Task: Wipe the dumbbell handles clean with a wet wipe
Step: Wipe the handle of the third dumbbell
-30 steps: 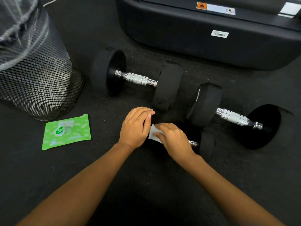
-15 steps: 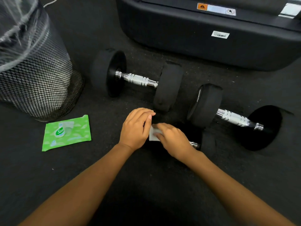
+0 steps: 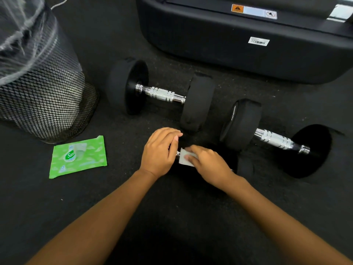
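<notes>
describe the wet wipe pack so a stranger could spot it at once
Start at the black mesh bin on the left. Just in front of its base, the wipe pack lies flat on the dark floor. It is the only bright green thing in view.

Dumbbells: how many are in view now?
3. Rear dumbbell lies centre; right dumbbell far right; small dumbbell nearest, mostly hidden under left hand and right hand holding the wet wipe.

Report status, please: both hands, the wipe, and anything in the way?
Left hand grips near dumbbell at its end. Right hand holds wipe on its handle. Two bigger dumbbells behind, apart from hands.
</notes>
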The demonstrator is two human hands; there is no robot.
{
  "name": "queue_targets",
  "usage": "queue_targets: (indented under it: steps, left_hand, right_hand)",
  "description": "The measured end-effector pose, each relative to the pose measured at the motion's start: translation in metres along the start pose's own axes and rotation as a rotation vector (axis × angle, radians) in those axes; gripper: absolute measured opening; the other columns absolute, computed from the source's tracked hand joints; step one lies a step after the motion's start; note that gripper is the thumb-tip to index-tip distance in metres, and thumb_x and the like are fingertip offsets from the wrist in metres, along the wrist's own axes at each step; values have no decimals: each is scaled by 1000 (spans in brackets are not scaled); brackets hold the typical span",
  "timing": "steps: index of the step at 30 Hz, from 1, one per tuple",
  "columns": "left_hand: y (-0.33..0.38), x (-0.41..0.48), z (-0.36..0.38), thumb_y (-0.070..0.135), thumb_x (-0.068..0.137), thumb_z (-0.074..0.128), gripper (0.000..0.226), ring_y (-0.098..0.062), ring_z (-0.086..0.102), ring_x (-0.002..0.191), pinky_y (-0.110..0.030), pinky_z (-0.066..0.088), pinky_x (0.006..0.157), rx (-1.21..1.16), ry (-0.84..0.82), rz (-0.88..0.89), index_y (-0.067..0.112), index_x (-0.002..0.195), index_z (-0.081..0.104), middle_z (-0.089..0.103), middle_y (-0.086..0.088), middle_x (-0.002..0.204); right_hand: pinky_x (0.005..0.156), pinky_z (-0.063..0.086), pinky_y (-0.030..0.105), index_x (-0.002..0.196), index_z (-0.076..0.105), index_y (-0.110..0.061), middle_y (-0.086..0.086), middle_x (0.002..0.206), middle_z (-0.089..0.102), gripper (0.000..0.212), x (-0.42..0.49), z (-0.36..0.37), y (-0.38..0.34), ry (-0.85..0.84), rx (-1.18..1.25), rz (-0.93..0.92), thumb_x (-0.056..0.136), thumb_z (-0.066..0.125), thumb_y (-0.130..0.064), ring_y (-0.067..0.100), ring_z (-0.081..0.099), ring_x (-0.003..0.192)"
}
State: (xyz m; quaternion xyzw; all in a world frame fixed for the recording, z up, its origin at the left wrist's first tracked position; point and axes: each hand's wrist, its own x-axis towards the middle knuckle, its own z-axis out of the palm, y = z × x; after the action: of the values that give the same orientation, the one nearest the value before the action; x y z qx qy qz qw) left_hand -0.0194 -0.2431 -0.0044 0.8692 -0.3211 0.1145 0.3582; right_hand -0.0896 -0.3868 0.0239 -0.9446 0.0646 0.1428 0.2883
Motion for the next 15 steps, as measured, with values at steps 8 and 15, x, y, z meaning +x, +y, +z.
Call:
queue_targets:
  steps: [8,15]
  left_hand:
    - [1,0,0,18,93,39,32,-13,56,103,-26,40,96,-5,-2,-11,9,100,69,68,-3,102]
    - [0,0,0,18,94,39,32,-13,56,104,-27,40,96,0,-8,-21,9,101,69,68,-1,103]
  right_hand:
    - [78,45,39,106,52,-7,13,110,60,29,17,11,-21,2,-36,20,100,35,-29,31,57,100]
    - [87,41,29,120,51,-14,3,120,56,30,-5,7,3,130,-83,-93,94,51,-28,18,52,111]
